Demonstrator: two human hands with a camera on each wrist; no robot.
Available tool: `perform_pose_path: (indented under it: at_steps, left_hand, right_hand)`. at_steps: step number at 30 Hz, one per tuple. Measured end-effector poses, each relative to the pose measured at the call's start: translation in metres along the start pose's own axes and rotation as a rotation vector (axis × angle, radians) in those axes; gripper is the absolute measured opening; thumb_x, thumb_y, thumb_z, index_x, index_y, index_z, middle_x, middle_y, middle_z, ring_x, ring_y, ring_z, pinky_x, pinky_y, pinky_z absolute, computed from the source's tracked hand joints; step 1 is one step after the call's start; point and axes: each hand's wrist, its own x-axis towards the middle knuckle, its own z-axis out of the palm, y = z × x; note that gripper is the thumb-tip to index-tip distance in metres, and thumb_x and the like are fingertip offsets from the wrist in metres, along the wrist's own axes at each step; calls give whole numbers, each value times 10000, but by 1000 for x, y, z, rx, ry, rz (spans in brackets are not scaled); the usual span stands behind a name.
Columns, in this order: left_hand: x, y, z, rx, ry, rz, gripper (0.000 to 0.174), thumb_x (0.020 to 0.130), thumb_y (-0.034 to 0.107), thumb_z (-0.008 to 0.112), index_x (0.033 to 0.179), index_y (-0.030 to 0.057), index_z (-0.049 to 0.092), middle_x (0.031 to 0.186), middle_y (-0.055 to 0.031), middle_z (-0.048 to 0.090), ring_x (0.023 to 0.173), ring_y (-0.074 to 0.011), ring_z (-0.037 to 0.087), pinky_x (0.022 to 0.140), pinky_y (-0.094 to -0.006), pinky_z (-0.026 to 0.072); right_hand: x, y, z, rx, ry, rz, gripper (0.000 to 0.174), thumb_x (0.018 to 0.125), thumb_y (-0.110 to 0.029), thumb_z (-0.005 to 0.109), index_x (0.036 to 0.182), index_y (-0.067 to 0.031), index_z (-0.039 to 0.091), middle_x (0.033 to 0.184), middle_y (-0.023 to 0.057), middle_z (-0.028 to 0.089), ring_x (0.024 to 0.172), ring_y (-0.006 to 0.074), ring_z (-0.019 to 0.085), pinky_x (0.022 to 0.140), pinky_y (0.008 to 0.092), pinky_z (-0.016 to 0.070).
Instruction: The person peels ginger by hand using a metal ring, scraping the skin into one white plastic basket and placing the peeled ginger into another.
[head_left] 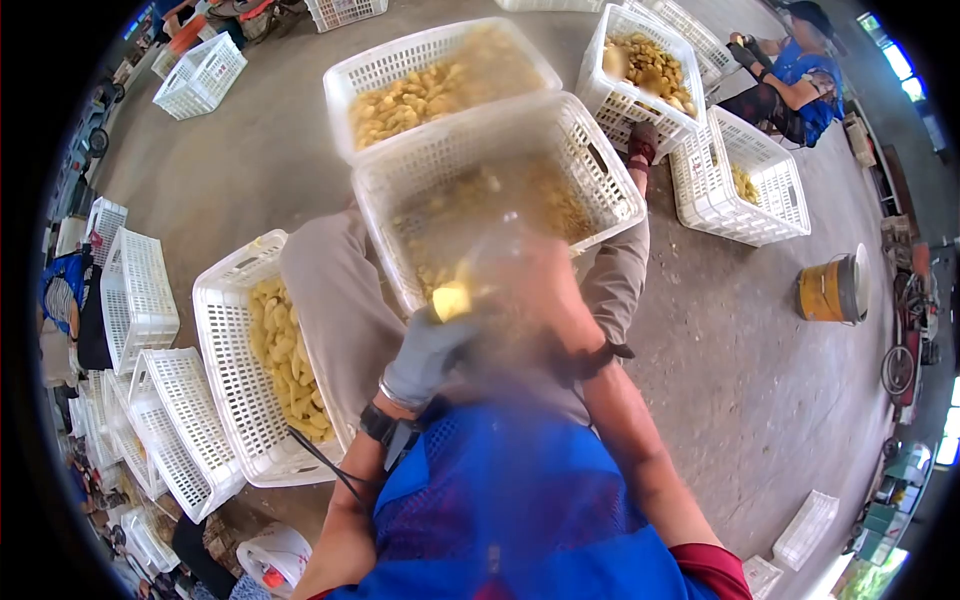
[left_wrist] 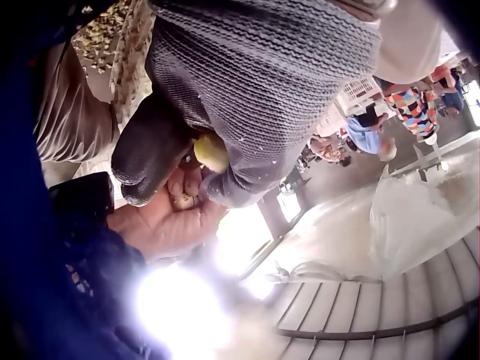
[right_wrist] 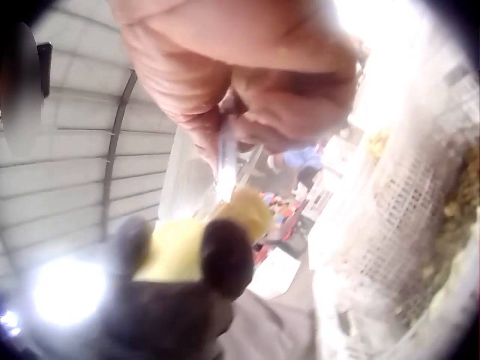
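— Hands first, head view: left hand [head_left: 428, 350] in a grey glove just below centre, curled round a yellow fruit piece [head_left: 451, 300].
— And the right hand [head_left: 520, 290]?
— Bare, blurred, pressed close at 3 o'clock of that fruit piece; cannot tell its grip from up here.
— Around them?
— At 12 o'clock, right at the knees, a white crate [head_left: 600, 170] with yellow pieces inside. Beyond it, a second crate [head_left: 400, 60], fuller. At 9 o'clock, beside the left thigh, a third crate [head_left: 225, 380] on the concrete floor [head_left: 250, 170], likewise loaded. Far off at 2 o'clock, a seated person in blue [head_left: 800, 80]; at 3 o'clock, an orange bucket [head_left: 828, 290].
— Left wrist view next.
— Mostly knitted glove of the left hand [left_wrist: 247, 97] across the top. Pinched under it, the fruit piece [left_wrist: 212, 152], left of centre. Just below, at 6 o'clock, the right hand [left_wrist: 161, 225], bare fingers bunched close under the fruit.
— Touching?
— Hard to say; too dark and tight there.
— Right wrist view, then.
— Right hand [right_wrist: 255, 90] at 12 o'clock, fingers curled tight on a thin blade [right_wrist: 225, 161] pointing down toward 6 o'clock, tip against the fruit piece [right_wrist: 184, 251]. Clamped over that piece, dark glove fingertips [right_wrist: 226, 259] of the left hand. At 3 o'clock, mesh wall of a white crate [right_wrist: 405, 247], blurred, with yellow behind it.
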Motion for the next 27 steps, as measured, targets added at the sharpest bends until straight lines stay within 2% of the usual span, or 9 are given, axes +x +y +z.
perform_pose_path:
  at_steps: [2, 8, 11, 13, 15, 17, 20, 24, 27]
  left_hand:
    - [-1, -3, -12, 88, -47, -8, 371, 951, 163, 644, 1216, -96, 632, 866, -143, 738, 575, -192, 685, 505, -296, 538]
    - [-3, 1, -6, 141, -71, 18, 373, 969, 185, 622, 1223, -88, 631, 850, -143, 734, 561, -187, 674, 499, -292, 532]
    - [-6, 0, -5, -57, -12, -68, 390, 986, 212, 603, 1234, -87, 626, 857, -138, 735, 563, -179, 669, 508, -277, 528]
    - [-7, -3, -23, 162, -113, 34, 349, 879, 91, 608, 1199, -31, 673, 1028, -122, 716, 823, -196, 678, 714, -300, 537]
    - [-5, -3, -28, 217, -137, 3, 380, 814, 25, 608, 1182, -4, 697, 1111, -121, 703, 949, -212, 682, 816, -313, 541]
    - [-7, -2, -24, 146, -83, -89, 398, 799, 17, 605, 1185, -7, 697, 1108, -127, 699, 944, -221, 680, 817, -316, 539]
    - [-7, 1, -19, 187, -105, -9, 386, 832, 49, 603, 1202, -20, 688, 1071, -120, 703, 894, -205, 674, 781, -308, 537]
    - [-6, 5, -3, 65, -69, 23, 402, 984, 224, 596, 1251, -73, 641, 887, -132, 739, 615, -150, 663, 585, -274, 542]
    - [-9, 0, -5, 73, -83, 78, 404, 971, 210, 609, 1250, -81, 636, 884, -143, 740, 616, -162, 675, 591, -283, 553]
  right_hand:
    - [6, 0, -1, -55, 138, 112, 369, 868, -254, 818, 1123, 2, 745, 921, 115, 748, 829, 166, 661, 750, 318, 523]
    - [9, 20, 7, -167, 69, -183, 380, 850, -262, 821, 1108, 5, 744, 935, 137, 736, 823, 211, 683, 721, 361, 536]
    - [5, 0, 1, -100, 61, 13, 344, 855, -229, 816, 1106, -5, 747, 944, 121, 743, 851, 199, 688, 735, 356, 537]
    - [-2, 11, 16, -103, 50, -165, 358, 852, -208, 816, 1147, -21, 740, 925, 99, 748, 830, 162, 676, 717, 343, 537]
    - [6, 18, -2, -51, 6, -47, 382, 853, -203, 819, 1180, -26, 731, 967, 99, 752, 841, 158, 671, 732, 340, 544]
    - [5, 5, -4, 26, 103, 156, 392, 860, -211, 817, 1197, -33, 725, 1008, 103, 750, 847, 156, 663, 750, 330, 548]
    - [-1, 16, 5, -197, 26, -199, 373, 866, -212, 811, 1182, -31, 728, 965, 99, 750, 822, 148, 665, 724, 326, 550]
    - [7, 19, 0, -163, 100, -72, 389, 854, -227, 822, 1164, -12, 725, 933, 103, 750, 774, 157, 668, 697, 321, 552]
    - [2, 21, 0, -40, 77, -8, 366, 855, -237, 816, 1124, -5, 729, 907, 103, 746, 740, 169, 675, 670, 335, 554]
